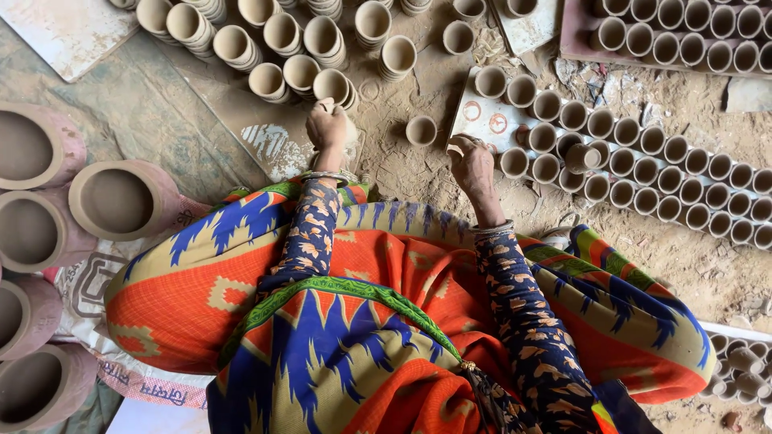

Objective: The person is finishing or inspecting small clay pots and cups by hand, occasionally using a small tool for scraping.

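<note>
Fingers on empty clay cup, stacked cups alongside.

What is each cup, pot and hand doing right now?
left hand: closed around a small clay cup, over the stacks.
right hand: resting at the edge of the white board, fingers curled; whether it holds anything is unclear.
stacked cups: nested in tilted piles, empty.
lone cup: upright on the ground, empty.
rows of cups: upright side by side, empty.
big pots: upright, empty.
</note>
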